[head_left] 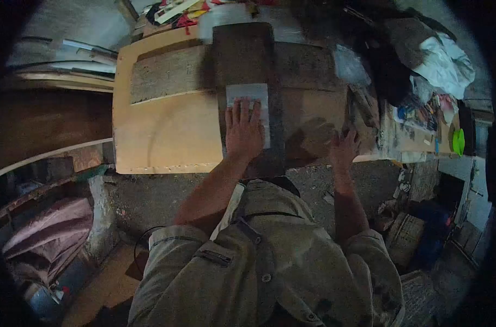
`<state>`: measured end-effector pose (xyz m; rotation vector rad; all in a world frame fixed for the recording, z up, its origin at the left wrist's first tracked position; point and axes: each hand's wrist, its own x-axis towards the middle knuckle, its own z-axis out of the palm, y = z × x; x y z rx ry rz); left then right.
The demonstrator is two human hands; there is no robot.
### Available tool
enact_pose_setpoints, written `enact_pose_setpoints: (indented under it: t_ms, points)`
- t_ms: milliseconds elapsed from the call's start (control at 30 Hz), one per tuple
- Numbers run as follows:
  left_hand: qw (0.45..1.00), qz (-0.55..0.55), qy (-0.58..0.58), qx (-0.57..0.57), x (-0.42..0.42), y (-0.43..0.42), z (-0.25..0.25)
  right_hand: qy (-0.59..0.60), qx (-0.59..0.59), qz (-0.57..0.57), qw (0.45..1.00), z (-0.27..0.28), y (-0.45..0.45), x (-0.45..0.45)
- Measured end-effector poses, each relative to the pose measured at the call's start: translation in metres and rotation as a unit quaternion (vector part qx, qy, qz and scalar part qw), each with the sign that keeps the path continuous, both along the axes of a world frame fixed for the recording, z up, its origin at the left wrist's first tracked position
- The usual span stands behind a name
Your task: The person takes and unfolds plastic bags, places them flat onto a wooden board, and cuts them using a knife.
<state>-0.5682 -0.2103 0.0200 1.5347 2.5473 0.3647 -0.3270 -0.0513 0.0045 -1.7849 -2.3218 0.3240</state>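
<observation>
My left hand [244,131] lies flat, fingers stretched out, over a light grey rectangular sheet [248,91]. Whether the sheet is metal, paper or something else I cannot tell. Beneath it is a long dark board [242,52], which runs from near my body across the workbench to its far side. To the right, my right hand [344,147] is open with its fingers apart, at the front edge of the workbench, in shadow. It holds nothing that I can see.
A pale wooden panel [171,128] covers the bench's left side, with a grey weathered board [166,73] on it. Clutter and white plastic [447,62] pile up at the right, near a bright green object [458,141]. Long strips [79,73] lie at the left.
</observation>
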Motion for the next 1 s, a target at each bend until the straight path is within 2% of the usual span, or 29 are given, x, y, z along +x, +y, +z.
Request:
enact_pose_setpoints:
  t_ms: [133, 233, 433, 500, 533, 600, 633, 700, 833, 900, 1000]
  points:
    - [0.999, 0.004, 0.03, -0.032, 0.002, 0.001, -0.004, 0.004, 0.024, 0.016, 1.0, -0.004, 0.0, 0.015]
    - [0.999, 0.0, 0.024, -0.023, 0.0, 0.0, -0.008, -0.059, 0.019, -0.011, 0.998, 0.001, 0.006, 0.017]
    - [0.999, -0.002, 0.025, -0.03, 0.0, 0.001, -0.006, 0.009, -0.061, -0.106, 0.993, -0.011, 0.022, 0.03]
    - [1.0, 0.002, 0.024, -0.02, 0.0, 0.001, -0.005, 0.04, 0.028, 0.013, 0.999, -0.015, 0.021, 0.043]
    - [1.0, 0.003, 0.024, -0.01, 0.0, 0.0, -0.005, 0.041, 0.025, 0.019, 0.999, -0.016, 0.021, 0.048]
    - [1.0, 0.012, 0.017, -0.015, 0.001, 0.001, -0.005, 0.123, -0.058, 0.018, 0.991, -0.01, 0.016, 0.049]
    - [1.0, 0.013, 0.009, -0.017, 0.0, 0.001, -0.004, 0.124, -0.061, 0.023, 0.99, -0.002, 0.008, 0.049]
    - [1.0, 0.012, 0.007, -0.009, -0.001, 0.0, -0.002, 0.168, -0.163, -0.039, 0.972, 0.034, -0.012, 0.04]
    - [1.0, 0.012, 0.004, 0.014, 0.0, 0.0, -0.006, 0.224, -0.11, 0.063, 0.966, 0.04, -0.031, 0.041]
    - [1.0, 0.015, 0.005, 0.004, -0.001, 0.001, -0.01, 0.305, -0.138, 0.125, 0.934, 0.074, -0.039, 0.015]
    - [1.0, 0.01, 0.001, 0.021, -0.002, -0.002, -0.015, 0.281, -0.151, 0.17, 0.932, 0.107, -0.039, -0.022]
